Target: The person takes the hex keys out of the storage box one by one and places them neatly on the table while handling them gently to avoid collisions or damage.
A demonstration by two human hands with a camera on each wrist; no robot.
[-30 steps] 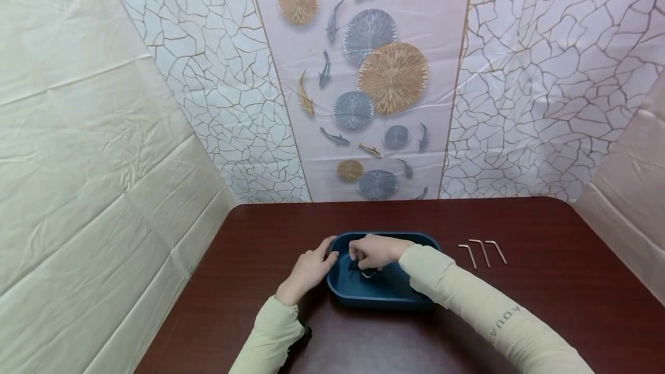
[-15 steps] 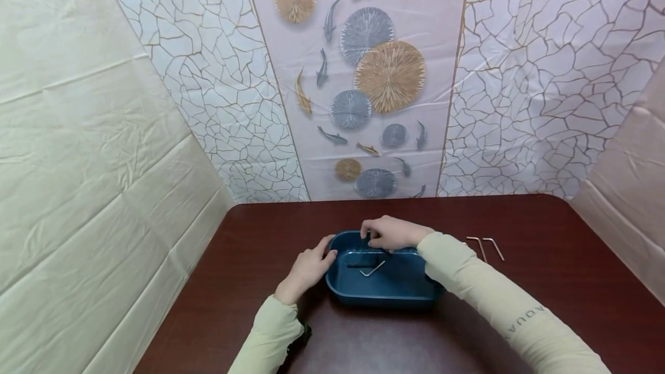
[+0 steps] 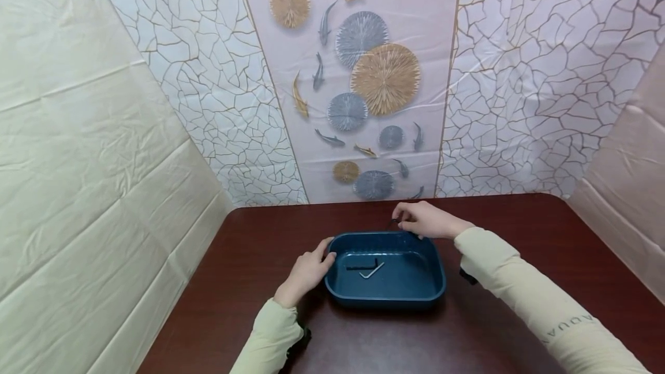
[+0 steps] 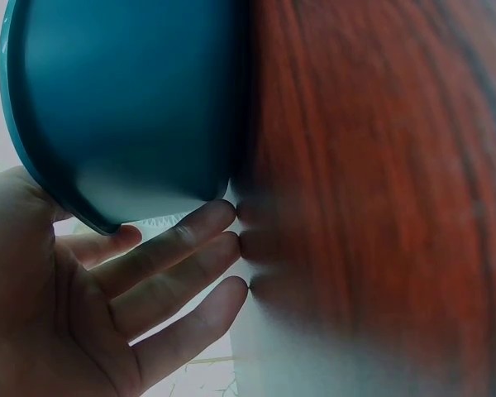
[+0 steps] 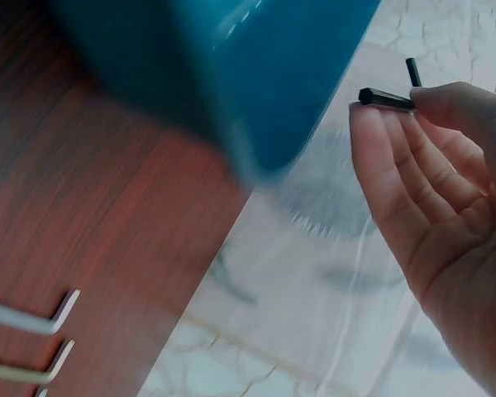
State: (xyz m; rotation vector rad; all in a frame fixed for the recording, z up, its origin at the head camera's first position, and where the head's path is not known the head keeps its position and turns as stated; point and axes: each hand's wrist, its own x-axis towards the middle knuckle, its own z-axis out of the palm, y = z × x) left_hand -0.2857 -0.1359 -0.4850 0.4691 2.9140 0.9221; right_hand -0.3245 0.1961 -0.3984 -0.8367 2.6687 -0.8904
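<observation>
A deep blue plastic basin (image 3: 387,300) stands on the table. My left hand (image 3: 306,273) holds its left end, the thumb over the rim and the other fingers spread along the outside; in the left wrist view several fingertips reach the tabletop. Just beyond the basin's far rim, my right hand (image 3: 428,220) pinches a black hex key (image 5: 387,100) between thumb and fingers, its short leg sticking up past the thumb. Inside the basin lie a black hex key (image 3: 362,267) and, overlapping it, a silver hex key (image 3: 373,272).
On the dark red table (image 3: 270,247), right of the basin, lie a silver hex key (image 5: 21,317), a gold-toned hex key (image 5: 25,370) and the tip of another; my right sleeve (image 3: 525,273) hides them from the head view. A patterned cloth (image 3: 384,131) hangs behind.
My right hand has come up out of the basin and moved right and away past its far rim, carrying a black hex key. The left hand has stayed at the left end.
</observation>
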